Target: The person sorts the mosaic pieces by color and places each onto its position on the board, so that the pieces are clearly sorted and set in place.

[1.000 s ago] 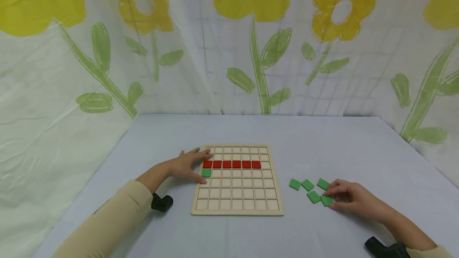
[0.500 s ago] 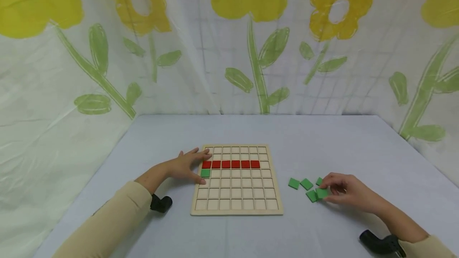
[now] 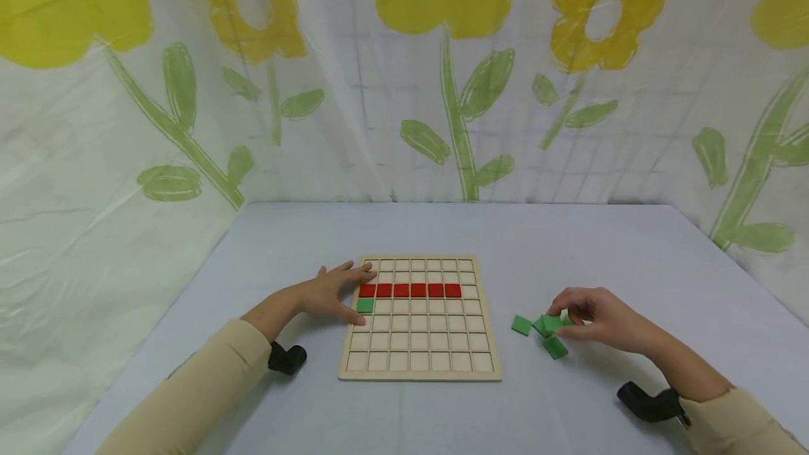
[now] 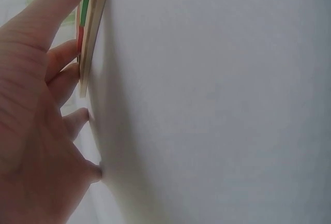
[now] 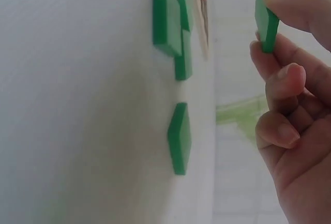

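My right hand [image 3: 600,321] pinches a green square tile [image 5: 266,19] between thumb and fingertips, lifted above the table. Beneath and beside it lie several loose green tiles [image 3: 521,325], partly hidden by the hand in the head view. A wooden grid board [image 3: 420,376] lies flat in the middle of the table. One of its rows bears several red tiles [image 3: 418,291] from the left edge, and a single green tile [image 3: 364,305] fills the leftmost cell of the row below. My left hand [image 3: 325,295] rests with spread fingers on the board's left edge.
The table [image 3: 436,416] has a plain whitish cover. Behind it hangs a pale curtain [image 3: 354,125] printed with yellow flowers. Each wrist wears a black device, such as the left wrist's black mount [image 3: 287,359].
My right hand has picked up a green tile from the loose group and moved it up and to the left, over the other tiles. The left hand stays on the board.
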`<state>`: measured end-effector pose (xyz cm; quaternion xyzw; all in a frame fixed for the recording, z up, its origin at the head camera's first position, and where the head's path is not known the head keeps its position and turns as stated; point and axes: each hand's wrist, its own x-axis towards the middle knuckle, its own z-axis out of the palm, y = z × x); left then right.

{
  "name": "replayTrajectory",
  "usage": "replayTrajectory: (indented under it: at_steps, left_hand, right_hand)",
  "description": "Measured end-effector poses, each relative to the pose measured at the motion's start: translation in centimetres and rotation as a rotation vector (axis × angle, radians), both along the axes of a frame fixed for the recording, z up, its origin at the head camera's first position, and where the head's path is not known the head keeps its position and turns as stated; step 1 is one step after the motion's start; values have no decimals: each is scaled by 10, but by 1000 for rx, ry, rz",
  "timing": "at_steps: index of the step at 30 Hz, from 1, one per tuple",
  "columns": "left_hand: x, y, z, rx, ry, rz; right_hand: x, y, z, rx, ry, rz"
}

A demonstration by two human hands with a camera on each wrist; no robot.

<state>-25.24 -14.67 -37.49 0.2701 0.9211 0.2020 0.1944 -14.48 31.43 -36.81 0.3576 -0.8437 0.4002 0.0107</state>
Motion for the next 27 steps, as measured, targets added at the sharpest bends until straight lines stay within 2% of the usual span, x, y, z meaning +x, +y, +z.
replayTrajectory:
  at_steps: [4,12,19,27]
  left_hand:
    - [0,0,1,-5,2,1]
    - [2,0,2,2,1,-2]
    - [2,1,2,4,-2,-5]
    - [1,0,1,0,0,-3]
  right_hand:
    - [-4,-7,4,14,-16,-48]
    - [-13,-24,12,11,-146,-151]
    - [-23,-39,15,-33,-263,-175]
    - [-38,-61,18,-58,-312,-187]
